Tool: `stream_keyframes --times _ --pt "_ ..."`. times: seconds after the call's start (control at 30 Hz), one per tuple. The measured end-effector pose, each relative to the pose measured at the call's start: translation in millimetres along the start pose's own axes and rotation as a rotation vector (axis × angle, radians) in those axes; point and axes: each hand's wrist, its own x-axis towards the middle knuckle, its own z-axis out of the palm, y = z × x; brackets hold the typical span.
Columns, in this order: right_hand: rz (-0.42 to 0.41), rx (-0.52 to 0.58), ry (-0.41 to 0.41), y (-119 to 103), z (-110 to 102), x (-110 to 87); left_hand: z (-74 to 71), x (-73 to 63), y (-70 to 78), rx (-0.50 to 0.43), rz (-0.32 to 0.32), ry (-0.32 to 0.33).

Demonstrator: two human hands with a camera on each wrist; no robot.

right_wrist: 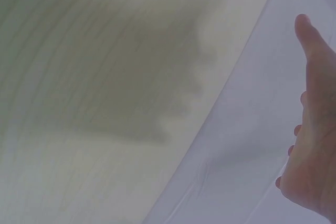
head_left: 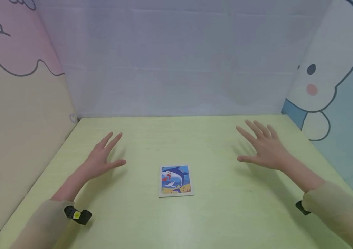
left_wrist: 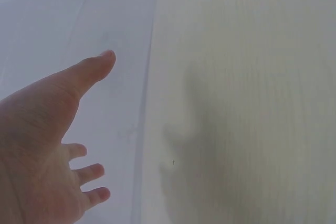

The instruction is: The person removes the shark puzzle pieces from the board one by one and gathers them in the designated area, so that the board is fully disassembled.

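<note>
A small square picture puzzle board [head_left: 176,180] with a pale frame lies flat on the table, near the middle of the head view. Its picture has a blue and white dolphin-like animal over a sandy sea floor. To its left, my left hand [head_left: 102,158] hovers above the table with fingers spread and nothing in it. On the other side my right hand [head_left: 265,148] is also raised, fingers apart and holding nothing. The left wrist view shows the thumb [left_wrist: 86,72] stretched out. In the right wrist view the right hand [right_wrist: 315,140] appears at the edge, over its shadow.
The pale yellow-green table [head_left: 176,145] meets a plain whitish back wall [head_left: 176,58]. Cartoon-printed side walls stand left [head_left: 18,114] and right [head_left: 350,114]. Dark wrist devices sit on the left sleeve [head_left: 44,221] and right sleeve [head_left: 338,207].
</note>
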Motion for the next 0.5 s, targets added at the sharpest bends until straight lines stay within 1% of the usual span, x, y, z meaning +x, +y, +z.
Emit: stream_keyframes --times 0.17,0.27,0.4,0.5 --pt "-0.012 0.019 -0.017 -10.5 2.4 9.2 8.5 -6.6 16.3 -0.155 -0.025 -0.029" --pt "-0.018 0.031 -0.037 -16.8 4.6 16.0 14.3 -11.5 25.8 -0.223 -0.036 -0.044" --pt "-0.031 0.039 -0.051 -23.7 8.3 23.3 22.6 -16.6 39.2 -0.266 -0.065 -0.070" --pt "-0.051 0.044 -0.042 -27.9 10.8 26.9 29.7 -19.4 49.9 -0.285 -0.084 -0.095"
